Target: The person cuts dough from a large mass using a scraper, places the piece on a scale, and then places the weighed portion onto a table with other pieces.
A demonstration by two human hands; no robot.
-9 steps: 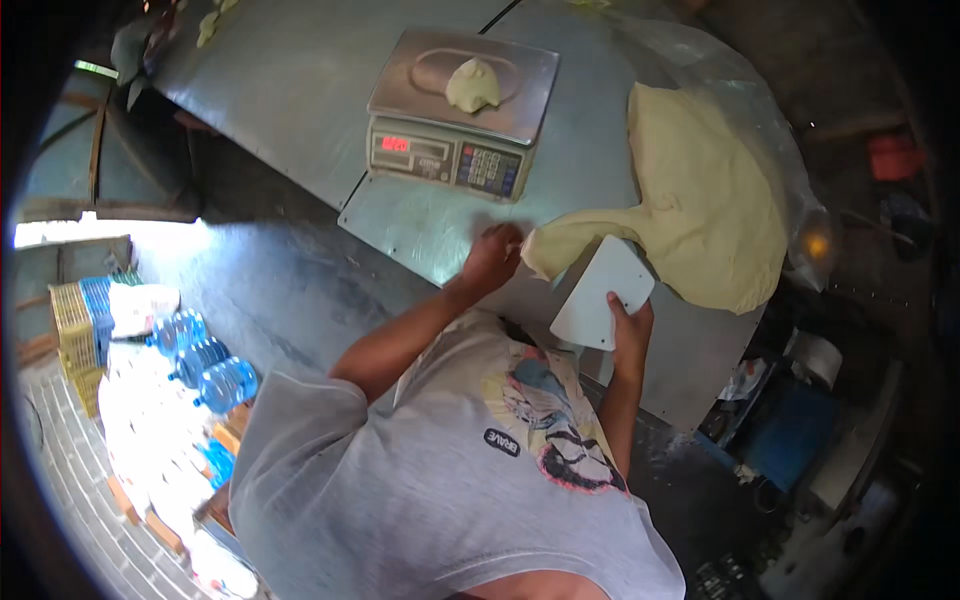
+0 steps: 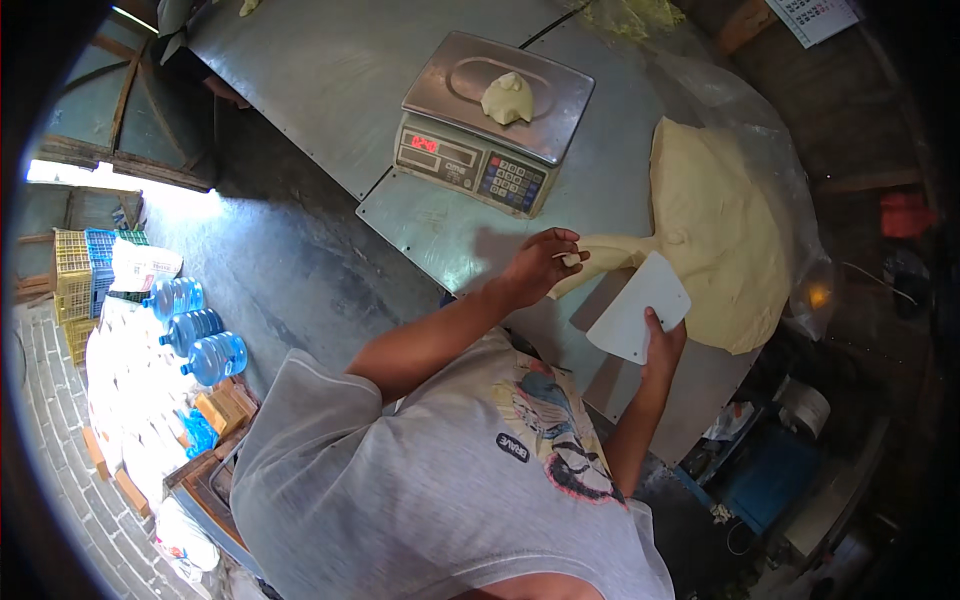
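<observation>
Left hand (image 2: 538, 270): one, fingers and thumb drawn together in a pinch on a dough bit (image 2: 572, 259), small and pale.

Right hand (image 2: 664, 345): one, clamped on a white scraper (image 2: 632, 318), flat, thumb across the upward face. The scraper extends from this grip toward the left hand.

Dough slab (image 2: 725, 240): one, large, pale yellow, spread on the metal worktable (image 2: 300, 80) just beyond the right grip and to its right. From it a narrow dough strip (image 2: 620, 248) runs to just beside the left fingers — whether they touch it, I cannot tell from my end.

Plastic sheet (image 2: 808, 265): clear, along the slab's outer side, right of the right grip.

Digital scale (image 2: 450, 165): beyond the left grip, slightly to its left, display lit red. I count one dough lump (image 2: 508, 100) on its steel pan.

Water bottles (image 2: 215, 358): blue, three, lying well to the left of the left hand. Crates (image 2: 75, 290): yellow and blue — farther left again.
</observation>
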